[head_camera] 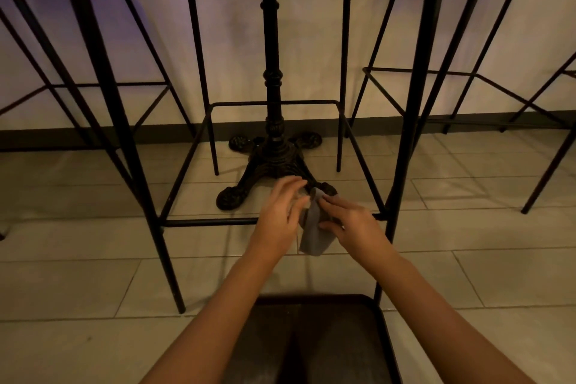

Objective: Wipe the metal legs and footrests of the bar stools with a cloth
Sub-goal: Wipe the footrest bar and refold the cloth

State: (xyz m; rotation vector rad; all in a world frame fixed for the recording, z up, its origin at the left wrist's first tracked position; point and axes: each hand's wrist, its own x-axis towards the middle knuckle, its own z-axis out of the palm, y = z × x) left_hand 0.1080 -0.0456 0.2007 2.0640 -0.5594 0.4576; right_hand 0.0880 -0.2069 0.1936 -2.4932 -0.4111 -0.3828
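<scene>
A black metal bar stool stands in front of me, its front footrest bar (pixel 212 222) running low across the middle and its front legs (pixel 131 140) slanting down to the floor. A grey cloth (pixel 312 232) hangs between my hands just over that bar. My left hand (pixel 280 212) holds the cloth's left side with curled fingers. My right hand (pixel 349 221) pinches its upper right edge. Both hands hover at the right part of the footrest.
An ornate black cast-iron table base (pixel 274 162) stands behind the footrest frame. More black bar stools stand to the left (pixel 103 87) and right (pixel 467 78) against a pale wall. A dark seat (pixel 311 343) lies below my arms. The floor is tiled.
</scene>
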